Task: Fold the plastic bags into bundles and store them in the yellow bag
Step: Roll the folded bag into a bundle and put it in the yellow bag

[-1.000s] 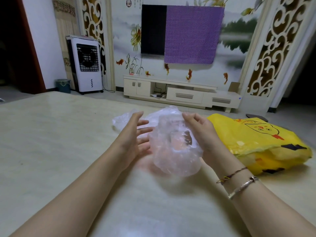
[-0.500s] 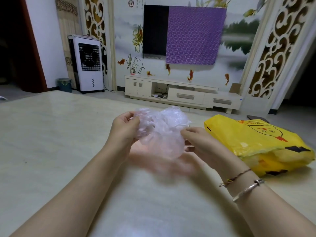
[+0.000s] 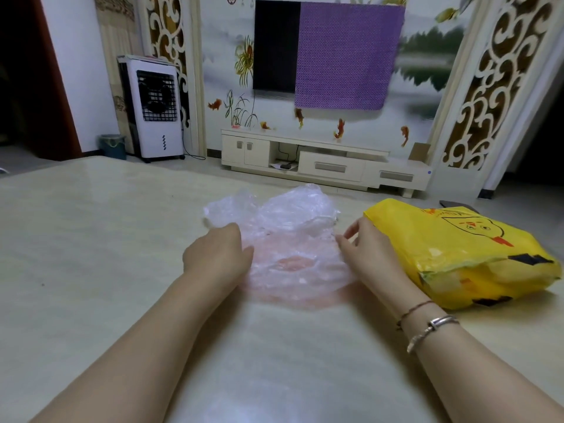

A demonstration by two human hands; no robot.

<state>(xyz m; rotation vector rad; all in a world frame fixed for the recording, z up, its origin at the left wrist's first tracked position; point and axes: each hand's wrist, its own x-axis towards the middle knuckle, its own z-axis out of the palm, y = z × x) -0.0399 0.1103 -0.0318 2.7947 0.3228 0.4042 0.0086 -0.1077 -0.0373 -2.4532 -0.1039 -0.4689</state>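
Head view across a pale, glossy table [image 3: 91,254], read from left to right with the clear plastic bag [image 3: 287,239] as the reference object. Left of the bag: left hand [image 3: 218,254], back of the hand toward the camera, fingers curled over the bag's left edge and gripping the film there; fingertips hidden, so depth of the grip not discernible. Centre: clear plastic bag spread crumpled on the table, long axis running roughly left to right between the two hands, puckered top edge raised and pointing away from the camera, pinkish tint showing through the lower middle. Right of the bag: right hand [image 3: 366,251], fingers bent and drawn close together, thumb and forefinger pinching the bag's right edge, remaining fingers loosely curled above it; two bracelets [image 3: 427,325] on the wrist. Further right of the bag, just beyond the right hand: yellow bag [image 3: 457,251], bulging, lying on its side on the table, long axis slanting from upper left to lower right, printed cartoon face uppermost. Behind the bag, past the table's far edge: white air cooler [image 3: 155,108] to the left, low white media cabinet [image 3: 323,161] in the middle, wall screen half covered by a purple cloth [image 3: 345,53].
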